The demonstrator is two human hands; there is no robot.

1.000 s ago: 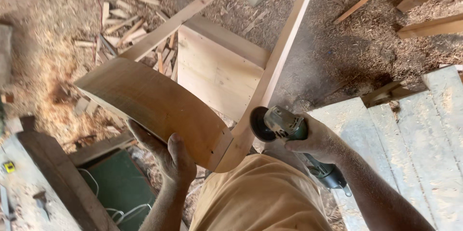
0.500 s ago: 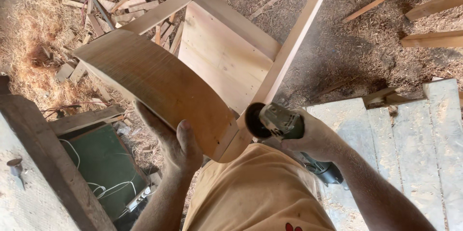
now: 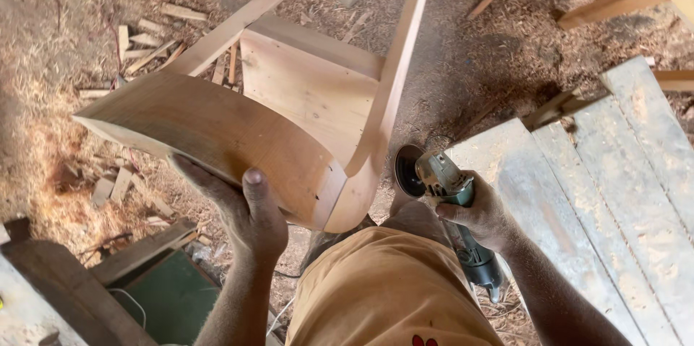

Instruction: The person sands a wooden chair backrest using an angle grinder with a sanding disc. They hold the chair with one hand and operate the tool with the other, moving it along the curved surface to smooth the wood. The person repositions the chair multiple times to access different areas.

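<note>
While sawdust covers the dirt floor [image 3: 477, 78], left hand [image 3: 249, 219] gripping curved chair frame [image 3: 217, 129], right hand [image 3: 481, 212] clutching angle grinder [image 3: 448, 201]

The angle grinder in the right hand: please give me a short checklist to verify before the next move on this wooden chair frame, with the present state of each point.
1. Right hand closed around the angle grinder body: ok.
2. Left hand supports the curved wooden panel of the chair frame from below, thumb on its face: ok.
3. Sanding disc apart from the wood: ok, a gap shows beside the curved corner.
4. Disc spinning or stopped: cannot tell.
5. Left-hand fingers away from the disc: ok, the corner of the frame lies between them.
6. Grinder cable free of the work: cannot tell, it leaves the handle out of view.
</note>
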